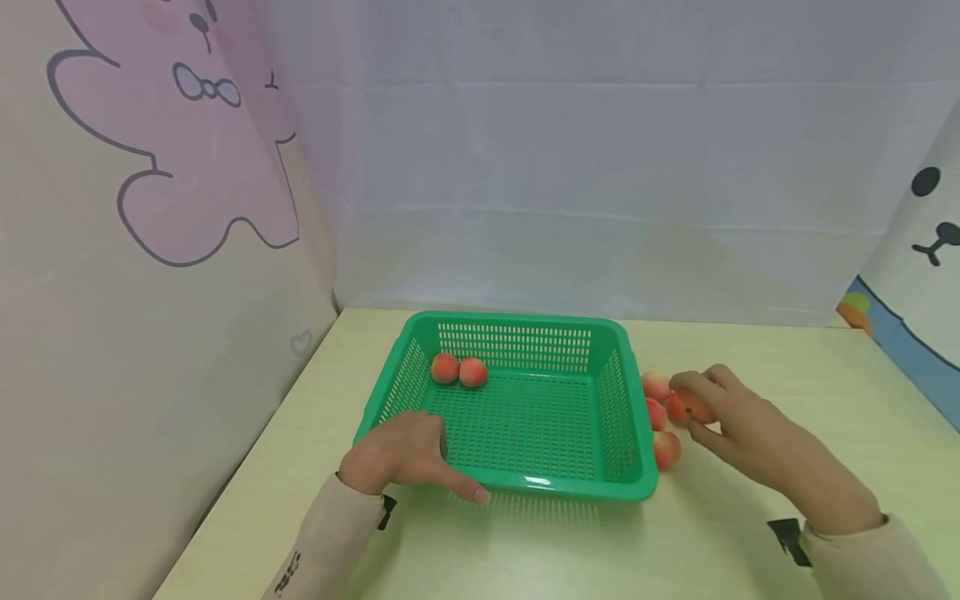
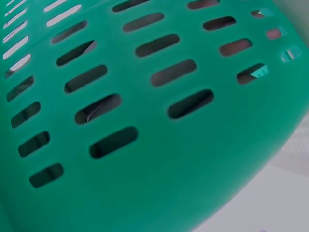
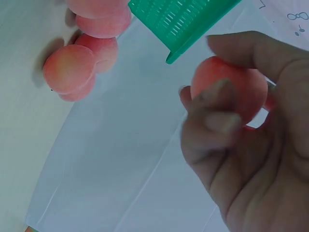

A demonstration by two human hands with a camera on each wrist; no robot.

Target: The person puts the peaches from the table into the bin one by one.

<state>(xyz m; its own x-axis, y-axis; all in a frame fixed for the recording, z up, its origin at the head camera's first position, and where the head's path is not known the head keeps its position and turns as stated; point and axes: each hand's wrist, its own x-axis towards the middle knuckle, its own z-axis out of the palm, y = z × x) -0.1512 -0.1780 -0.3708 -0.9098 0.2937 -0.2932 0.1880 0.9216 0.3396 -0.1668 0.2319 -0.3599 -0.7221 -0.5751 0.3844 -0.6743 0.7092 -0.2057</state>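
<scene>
A green plastic basket (image 1: 525, 483) stands on the table. My left hand (image 1: 401, 454) grips its near-left rim, thumb along the front; its other fingertips are hidden. The basket's slotted wall (image 2: 159, 159) fills the left wrist view. Two red-yellow peaches (image 1: 458, 371) sit side by side inside at the far left. To the right of the basket, my right hand (image 1: 757, 442) holds a peach (image 3: 231, 87) between thumb and fingers. A reddish patch shows behind that peach, perhaps another one. Beside the basket's right wall lie more peaches (image 1: 666, 450), close together.
The pale wooden table (image 1: 570, 550) extends around the basket. A whitish sheet (image 1: 600, 200) hangs behind it, and a sheet with a pink cartoon animal (image 1: 210, 183) borders the left. At the right edge stands another printed sheet (image 1: 933, 250).
</scene>
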